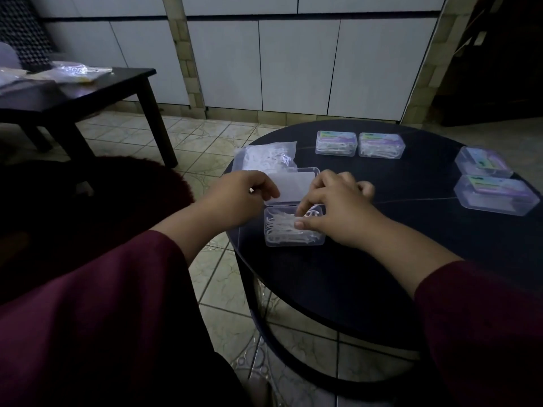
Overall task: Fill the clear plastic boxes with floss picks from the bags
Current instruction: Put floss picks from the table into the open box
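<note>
Seen from above, in dim light: a round dark surface [382,259] over a tiled floor. Near its left edge, an open clear plastic box [289,230], partly filled with white floss picks [279,227], its hinged lid [289,183] tilted back on the far side. Left hand [244,190] curled, fingertips pinching the lid's near left corner. Right hand [332,207] bent over the box's right end, thumb and fingers pinched on a few picks at the rim; exactly how many, impossible to tell. Just behind the lid, touching it or nearly so, a clear bag [270,158] still holding a tangle of white picks. Farther back, two closed boxes [336,142] [381,145] side by side, each with a coloured label under the lid and picks inside. At the right edge, two more closed labelled boxes [482,163] [496,195], one behind the other. Dark red sleeves [117,304] on both forearms. Off to the upper left, well apart, a low dark table [88,89] bearing more clear bags [70,70], contents too blurred to read.
</note>
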